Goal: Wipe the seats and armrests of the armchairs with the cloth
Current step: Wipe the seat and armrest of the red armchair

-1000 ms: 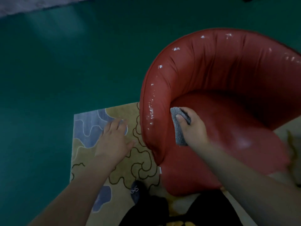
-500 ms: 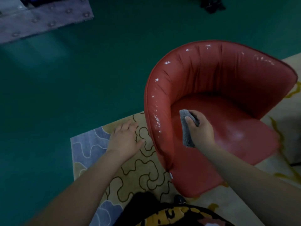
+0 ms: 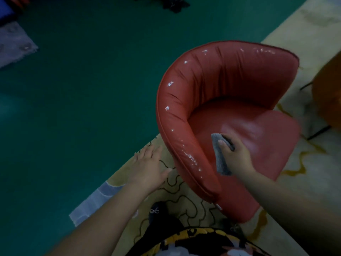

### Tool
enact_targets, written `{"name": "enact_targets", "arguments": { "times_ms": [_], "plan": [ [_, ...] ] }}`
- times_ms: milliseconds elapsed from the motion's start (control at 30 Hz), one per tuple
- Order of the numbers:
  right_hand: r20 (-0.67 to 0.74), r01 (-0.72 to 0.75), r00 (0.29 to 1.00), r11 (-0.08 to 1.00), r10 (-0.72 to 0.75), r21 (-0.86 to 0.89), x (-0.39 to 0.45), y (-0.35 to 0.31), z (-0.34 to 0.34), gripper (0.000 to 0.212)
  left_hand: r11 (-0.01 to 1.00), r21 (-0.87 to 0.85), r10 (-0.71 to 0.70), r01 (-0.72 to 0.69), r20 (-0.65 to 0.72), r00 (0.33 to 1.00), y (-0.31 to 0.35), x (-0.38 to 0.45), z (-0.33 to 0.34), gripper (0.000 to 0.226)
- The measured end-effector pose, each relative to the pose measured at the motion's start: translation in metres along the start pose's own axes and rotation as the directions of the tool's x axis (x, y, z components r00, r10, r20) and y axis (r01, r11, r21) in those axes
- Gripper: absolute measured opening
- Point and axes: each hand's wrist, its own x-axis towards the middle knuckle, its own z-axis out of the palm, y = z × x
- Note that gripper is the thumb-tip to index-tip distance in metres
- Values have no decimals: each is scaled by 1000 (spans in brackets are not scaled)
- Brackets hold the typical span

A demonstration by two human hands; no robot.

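Cloth (image 3: 220,156) — a small grey folded pad — sits in the right hand (image 3: 234,154), thumb across its face and fingers curled behind, so that a flat stretch hangs free below the knuckles; held this way, the free face can be laid against the upholstery with the palm pressing behind it. The hand hovers over the near-left part of the seat (image 3: 249,133) of the red armchair (image 3: 221,85), just inside the left armrest (image 3: 177,143); whether the cloth actually touches the seat or the inner wall of the armrest I cannot tell. That spot looks chosen for a reason — white flecks and scuffs run along the rim of the armrest right beside it, and the seat has a pale dull patch just beyond the knuckles; either could be the next surface to rub.

The left hand (image 3: 147,167) is spread, fingers straight and gripping nothing, just outside the armrest's outer edge and above the patterned rug (image 3: 184,200); I judge it ready to brace the chair against the push of wiping, though it does not seem to touch it. The armchair stands near the rug's edge, where the rug meets the green floor (image 3: 83,89); a second, orange armchair (image 3: 328,93) shows at the right edge of the rug, apart from this one, apparently waiting its turn. The wiping seems to be at an early or middle stage, since marks remain along the rim.
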Motion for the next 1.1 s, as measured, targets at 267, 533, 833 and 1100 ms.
{"name": "enact_targets", "arguments": {
  "times_ms": [267,533,833,1100],
  "plan": [
    [-262,-150,950,984,169,92,-38,-5,37,21,958,96,269,-271,31,963,-36,62,-23,103],
    [-386,-225,883,962,268,152,-47,24,39,16,970,75,230,-232,34,972,-14,104,0,123],
    [-93,4,996,994,-14,-112,-22,22,77,27,975,-33,221,-220,15,975,-13,107,17,133],
    [-104,47,989,902,-101,-430,-18,53,87,36,980,-78,185,-183,12,983,-8,102,18,135]
  ]
}}
